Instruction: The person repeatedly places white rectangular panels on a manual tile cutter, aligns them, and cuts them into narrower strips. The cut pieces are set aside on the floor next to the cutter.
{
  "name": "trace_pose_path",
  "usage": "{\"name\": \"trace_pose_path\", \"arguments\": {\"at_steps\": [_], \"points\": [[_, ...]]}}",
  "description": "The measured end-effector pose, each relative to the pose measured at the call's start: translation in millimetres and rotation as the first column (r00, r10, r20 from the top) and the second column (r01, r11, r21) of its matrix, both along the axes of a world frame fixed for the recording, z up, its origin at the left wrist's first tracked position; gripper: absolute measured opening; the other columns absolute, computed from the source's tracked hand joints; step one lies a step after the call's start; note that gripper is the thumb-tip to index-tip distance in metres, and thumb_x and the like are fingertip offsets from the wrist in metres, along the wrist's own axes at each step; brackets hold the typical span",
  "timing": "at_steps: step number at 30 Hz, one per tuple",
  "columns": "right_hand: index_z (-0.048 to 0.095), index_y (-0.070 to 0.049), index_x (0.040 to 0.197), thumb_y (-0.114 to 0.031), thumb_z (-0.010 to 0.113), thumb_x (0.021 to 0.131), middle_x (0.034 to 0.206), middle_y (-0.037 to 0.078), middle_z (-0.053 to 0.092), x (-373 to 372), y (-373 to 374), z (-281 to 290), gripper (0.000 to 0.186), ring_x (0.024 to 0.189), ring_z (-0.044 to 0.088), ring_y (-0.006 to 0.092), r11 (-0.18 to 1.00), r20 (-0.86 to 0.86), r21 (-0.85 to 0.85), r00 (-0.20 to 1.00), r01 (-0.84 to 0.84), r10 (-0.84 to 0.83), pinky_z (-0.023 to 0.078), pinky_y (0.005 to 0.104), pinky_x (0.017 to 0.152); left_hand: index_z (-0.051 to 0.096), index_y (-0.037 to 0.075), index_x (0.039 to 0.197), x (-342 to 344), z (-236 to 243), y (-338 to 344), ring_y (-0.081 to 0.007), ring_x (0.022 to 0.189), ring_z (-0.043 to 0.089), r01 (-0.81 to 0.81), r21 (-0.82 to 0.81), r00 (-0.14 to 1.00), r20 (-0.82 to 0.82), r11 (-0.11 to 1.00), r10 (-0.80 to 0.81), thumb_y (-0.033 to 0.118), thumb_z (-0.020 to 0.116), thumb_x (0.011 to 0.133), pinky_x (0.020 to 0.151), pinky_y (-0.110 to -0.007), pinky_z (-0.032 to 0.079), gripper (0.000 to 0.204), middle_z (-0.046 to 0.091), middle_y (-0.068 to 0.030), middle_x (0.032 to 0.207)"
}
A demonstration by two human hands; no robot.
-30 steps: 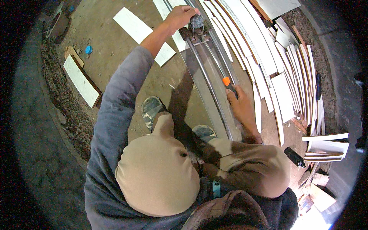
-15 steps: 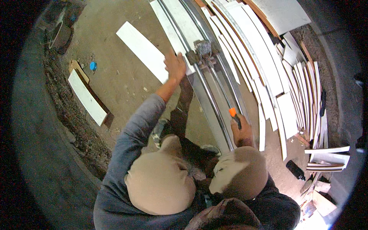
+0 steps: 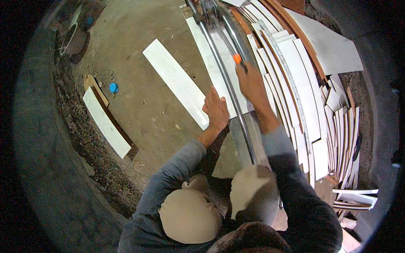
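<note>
A manual tile cutter (image 3: 230,87) with two metal rails stretches away from my knees. A large white tile (image 3: 210,61) lies on its bed under the rails. My left hand (image 3: 217,113) is closed at the tile's near left edge, thumb on top, the other fingers partly hidden along the side. In my right hand (image 3: 253,86) is the cutter's handle (image 3: 237,59), dark with an orange band, fingers wrapped round it. The handle's rod runs to the sliding carriage (image 3: 207,12) far up the rails, which is blurred and partly cut off by the picture's edge.
A white tile strip (image 3: 175,80) lies on the floor left of the cutter. Farther left are another strip (image 3: 105,122) and a blue cap (image 3: 113,87). Stacked white strips (image 3: 306,84) lie close on the right, with more upright strips (image 3: 339,139) beyond. A bucket (image 3: 76,40) stands far left.
My right hand has pushed the handle forward, away from my knee, and the carriage has slid to the far end of the rails. My left hand stays by the tile's edge. The view has shifted.
</note>
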State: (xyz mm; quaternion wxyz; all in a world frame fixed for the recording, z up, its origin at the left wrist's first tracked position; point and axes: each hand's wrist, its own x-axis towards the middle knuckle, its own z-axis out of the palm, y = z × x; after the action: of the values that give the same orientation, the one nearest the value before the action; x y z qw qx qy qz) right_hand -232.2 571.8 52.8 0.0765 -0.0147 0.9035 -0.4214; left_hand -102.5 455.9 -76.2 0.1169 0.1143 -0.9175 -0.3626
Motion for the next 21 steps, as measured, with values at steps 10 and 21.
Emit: {"name": "trace_pose_path", "arguments": {"at_steps": [10, 21], "points": [[0.068, 0.010, 0.108, -0.046, 0.054, 0.098, 0.106, 0.035, 0.070, -105, -62, -13, 0.059, 0.102, 0.068, 0.0515, 1.000, -0.057, 0.003, 0.998, -0.006, 0.006, 0.051, 0.0579, 0.092, 0.021, -0.006, 0.161, 0, 9, -1, -0.0431, 0.139, 0.037, -0.005, 0.055, 0.997, 0.076, 0.998, 0.000, 0.017, 0.048, 0.106, 0.112, -0.057, 0.024, 0.066, 0.038, -0.0294, 0.153], [0.070, 0.001, 0.098, -0.046, 0.061, 0.094, 0.075, 0.006, 0.063, -131, -60, 62, 0.048, 0.060, 0.049, 0.0141, 0.959, -0.145, -0.227, 0.980, -0.170, 0.139, 0.039, 0.0335, 0.057, 0.022, -0.004, 0.161, 1, 4, 0, -0.0429, 0.140, 0.036, -0.023, 0.059, 0.998, 0.064, 0.998, 0.019, 0.019, 0.051, 0.106, 0.109, -0.058, 0.026, 0.067, 0.038, -0.0273, 0.154]]}}
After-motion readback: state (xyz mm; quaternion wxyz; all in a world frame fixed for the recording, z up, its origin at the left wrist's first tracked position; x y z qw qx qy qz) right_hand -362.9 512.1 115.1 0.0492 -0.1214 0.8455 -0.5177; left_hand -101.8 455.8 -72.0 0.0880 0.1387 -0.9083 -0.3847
